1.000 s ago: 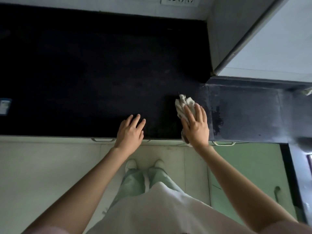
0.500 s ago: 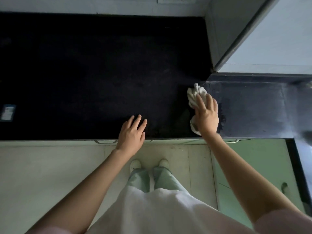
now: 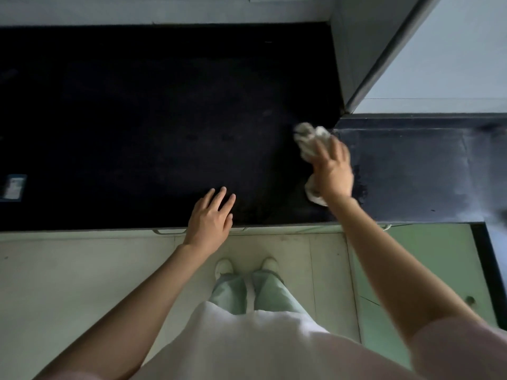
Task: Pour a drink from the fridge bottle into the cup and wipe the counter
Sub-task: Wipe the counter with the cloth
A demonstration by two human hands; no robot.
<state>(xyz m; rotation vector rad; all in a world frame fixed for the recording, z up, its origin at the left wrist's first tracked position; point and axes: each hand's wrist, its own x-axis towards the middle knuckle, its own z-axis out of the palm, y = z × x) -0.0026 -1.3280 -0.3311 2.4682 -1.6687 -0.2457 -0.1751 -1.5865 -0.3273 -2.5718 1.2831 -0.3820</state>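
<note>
The counter [image 3: 137, 119] is black, flat and wide, and it looks a little grainy, like stone. On the right it meets a lower, greyer part [image 3: 411, 171] with a dusty, streaky top and a dark wet-looking patch near the join. A white cloth [image 3: 308, 138] lies crumpled on the black top right by that join. It is soft and bunched into lumps, and it looks a bit blurry. One lump pokes out past the fingertips, and another bit sticks out under the wrist. The right hand [image 3: 333, 171] lies on top of the cloth with its fingers bent over it, pressing it onto the counter. The left hand [image 3: 210, 218] holds nothing. It rests palm down at the front edge of the counter, with its fingers a little spread and pointing away from the body. A small pale card-like thing [image 3: 13, 186] lies far off at the left edge. Below the counter there are pale cabinet fronts [image 3: 82, 270] and a smooth green door [image 3: 439, 270]. Two white shoes [image 3: 223, 266] stand on the floor.
</note>
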